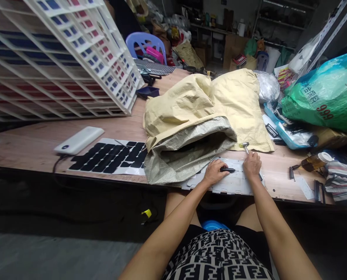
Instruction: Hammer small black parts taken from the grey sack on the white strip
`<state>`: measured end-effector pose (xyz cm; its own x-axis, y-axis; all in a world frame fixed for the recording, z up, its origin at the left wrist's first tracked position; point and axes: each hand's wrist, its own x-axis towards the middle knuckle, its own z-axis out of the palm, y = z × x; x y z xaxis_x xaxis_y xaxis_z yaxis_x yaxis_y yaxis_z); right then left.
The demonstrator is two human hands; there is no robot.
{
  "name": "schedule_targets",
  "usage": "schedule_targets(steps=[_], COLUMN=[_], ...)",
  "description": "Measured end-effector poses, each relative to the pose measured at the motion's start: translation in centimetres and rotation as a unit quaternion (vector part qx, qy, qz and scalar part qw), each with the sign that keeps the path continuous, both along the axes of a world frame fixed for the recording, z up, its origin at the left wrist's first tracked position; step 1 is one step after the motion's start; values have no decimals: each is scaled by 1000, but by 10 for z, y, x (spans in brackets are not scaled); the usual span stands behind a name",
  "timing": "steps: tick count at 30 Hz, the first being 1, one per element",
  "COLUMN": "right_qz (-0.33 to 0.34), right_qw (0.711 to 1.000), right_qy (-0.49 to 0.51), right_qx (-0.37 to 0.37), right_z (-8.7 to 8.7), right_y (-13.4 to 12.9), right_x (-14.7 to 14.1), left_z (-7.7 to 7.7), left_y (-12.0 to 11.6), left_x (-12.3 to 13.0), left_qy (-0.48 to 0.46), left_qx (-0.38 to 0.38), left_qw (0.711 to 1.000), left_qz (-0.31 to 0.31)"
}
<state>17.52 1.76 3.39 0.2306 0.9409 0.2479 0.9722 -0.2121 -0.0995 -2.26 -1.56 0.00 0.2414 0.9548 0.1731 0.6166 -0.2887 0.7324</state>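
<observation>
My right hand (251, 166) is closed around the handle of a small hammer (244, 145), whose yellowish and metal head points away from me. To its left, my left hand (215, 172) pinches a slim black piece with a thin tip (227, 169); its exact kind is too small to make out. Both hands are low over a pale translucent sheet (234, 184) at the table's front edge. Just beyond them lies a large yellowish sack (187, 101), its grey-lined mouth gaping toward me. The inside of the sack is dark.
A white power bank (79, 140) with a cable and a sheet of black cut-out pieces (109, 157) lie left. A white plastic crate (88, 58) towers behind them. At right are a green plastic bag (321, 93), a blue tray (292, 136) and an amber bottle (314, 161).
</observation>
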Motion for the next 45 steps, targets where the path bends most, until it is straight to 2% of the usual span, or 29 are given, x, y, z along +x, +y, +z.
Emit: schedule_targets(steps=[4,9,13,17,25,29,33,36,39,42,45], right_qz=[27,103,128,157,175,198,186,172,125,48,9], right_qw=[990,927,910,913,919,916,919,935,965,991,999], right_qy=[139,360,395,377,352,350,348,312,226,119,27], right_qx=[2,-9,-3,6,10,-8,-23,5,36,39,36], right_z=[20,33,34,30,40,34,30,32,30,18,2], right_y=[-24,-85,-118,-127,-122,-124,-119,-96,-61,-28,-11], right_x=[8,11,2,-6,-16,-22,-20,-13,-3,4,5], left_z=[3,5,8,13,16,14,13,13,13,11,12], left_y=[0,1,1,0,-1,0,2,1,-1,-1,3], left_x=[0,2,4,5,5,6,6,5,4,4,2], left_qy=[-7,-6,-4,-3,-13,-11,-13,-17,-14,-8,0], left_qx=[-11,-25,-41,-49,-51,-53,-53,-49,-42,-39,-43], left_qw=[1000,1000,999,999,998,998,998,998,999,999,999], left_qz=[-3,6,15,20,25,33,31,25,19,13,8])
